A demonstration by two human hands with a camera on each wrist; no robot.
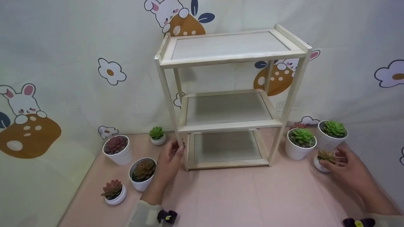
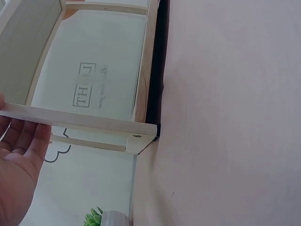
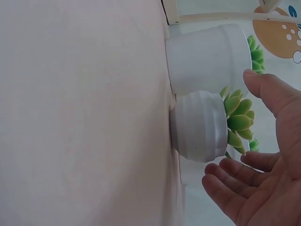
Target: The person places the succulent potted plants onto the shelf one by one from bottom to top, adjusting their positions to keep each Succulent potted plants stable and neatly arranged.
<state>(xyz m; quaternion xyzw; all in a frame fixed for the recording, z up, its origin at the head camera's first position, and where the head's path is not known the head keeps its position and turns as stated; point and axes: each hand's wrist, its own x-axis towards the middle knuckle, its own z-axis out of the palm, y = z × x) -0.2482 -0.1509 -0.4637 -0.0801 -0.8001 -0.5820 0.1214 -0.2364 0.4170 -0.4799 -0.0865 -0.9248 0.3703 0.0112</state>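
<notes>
A three-tier wooden shelf (image 1: 233,126) stands on the pink surface against the wall. My left hand (image 1: 169,160) holds its front left post low down; in the left wrist view, the fingers (image 2: 37,141) lie against one side of the post (image 2: 80,117), the thumb mostly cut off at the edge. On the right, my right hand (image 1: 350,164) is around a small potted succulent (image 1: 326,159) with brownish-green leaves. The right wrist view shows the thumb and fingers spread either side of its ribbed white pot (image 3: 197,127), which rests on the surface.
Behind the small pot stand two larger green succulents (image 1: 298,149) (image 1: 329,138) and a partly hidden reddish one (image 1: 297,125). Left of the shelf are a small green succulent (image 1: 157,135), a dark red one (image 1: 118,149), a brownish one (image 1: 142,173) and a small reddish one (image 1: 114,192).
</notes>
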